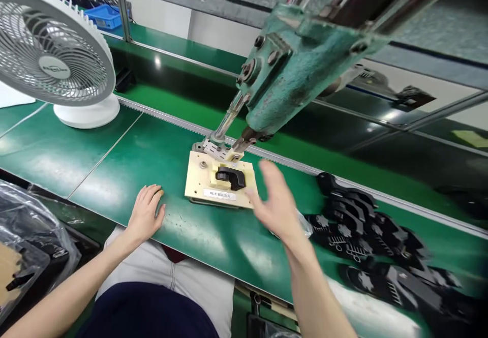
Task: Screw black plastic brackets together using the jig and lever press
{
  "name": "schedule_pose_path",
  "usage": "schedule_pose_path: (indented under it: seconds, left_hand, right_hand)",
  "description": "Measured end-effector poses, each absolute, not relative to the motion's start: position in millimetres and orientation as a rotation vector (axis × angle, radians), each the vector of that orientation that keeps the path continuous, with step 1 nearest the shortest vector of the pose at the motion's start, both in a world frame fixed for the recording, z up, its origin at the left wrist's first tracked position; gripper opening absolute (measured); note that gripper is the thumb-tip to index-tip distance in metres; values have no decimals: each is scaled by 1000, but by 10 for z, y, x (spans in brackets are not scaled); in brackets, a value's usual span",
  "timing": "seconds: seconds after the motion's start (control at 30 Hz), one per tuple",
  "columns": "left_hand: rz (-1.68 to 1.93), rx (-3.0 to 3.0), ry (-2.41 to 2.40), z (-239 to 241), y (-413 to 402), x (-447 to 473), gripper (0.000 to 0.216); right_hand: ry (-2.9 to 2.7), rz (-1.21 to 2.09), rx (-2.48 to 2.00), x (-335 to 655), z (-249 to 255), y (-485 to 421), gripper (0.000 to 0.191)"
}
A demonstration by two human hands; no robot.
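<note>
My left hand point(145, 213) rests on the green bench top near its front edge, fingers lying loosely on the surface and nothing in them. My right hand point(275, 201) is raised just right of a cream fixture plate point(194, 178), blurred by motion, with thumb and fingers apart and nothing visible between them. On that plate, a black curved plastic part point(233, 176) sits in a raised seat. Above the plate stands a green press point(290, 73), whose ram point(247, 137) points down toward the plate's back edge.
Many black plastic parts point(354, 216) lie piled on the bench at the right. A white fan point(57, 68) stands at the left, and a blue tray point(104, 17) is behind it. Clear plastic bagging point(38, 216) covers a box at lower left. A metal rail point(168, 118) runs along the bench's back.
</note>
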State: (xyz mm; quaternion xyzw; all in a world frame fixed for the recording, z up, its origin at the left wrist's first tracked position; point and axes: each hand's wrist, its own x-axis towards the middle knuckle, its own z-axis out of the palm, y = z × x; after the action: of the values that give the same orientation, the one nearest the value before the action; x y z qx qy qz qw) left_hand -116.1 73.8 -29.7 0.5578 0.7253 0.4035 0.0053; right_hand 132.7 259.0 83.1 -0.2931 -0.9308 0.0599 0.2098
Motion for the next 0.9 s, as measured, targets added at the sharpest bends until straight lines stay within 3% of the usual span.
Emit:
schedule_pose_path:
  seconds: [0.27, 0.43, 0.5, 0.6, 0.67, 0.73, 0.9]
  left_hand:
    - [1468, 1608, 2101, -110, 686, -1052, 23]
    - [1577, 729, 1236, 417, 746, -677, 33]
    - [1424, 391, 946, 569, 776, -550, 44]
    - [1217, 210, 905, 621, 742, -401, 51]
    - [1174, 200, 944, 576, 662, -319, 53]
    - [1173, 225, 975, 510, 552, -253, 53]
    - [1195, 281, 1071, 304, 252, -242, 59]
  right_hand:
    - [-2860, 259, -655, 1097, 1213, 2930, 49]
    - [-2666, 344, -396, 1268, 1393, 2218, 49]
    - [-2747, 490, -276, 1320, 1372, 1995, 52]
    - [-2809, 895, -220, 1386, 1345, 2224, 44]
    - [-2608, 903, -715, 1441, 1311, 2767, 29]
    - [-2201, 595, -1467, 1488, 1240, 3448, 30]
    - [-1906, 493, -1739, 1299, 945, 4690, 52]
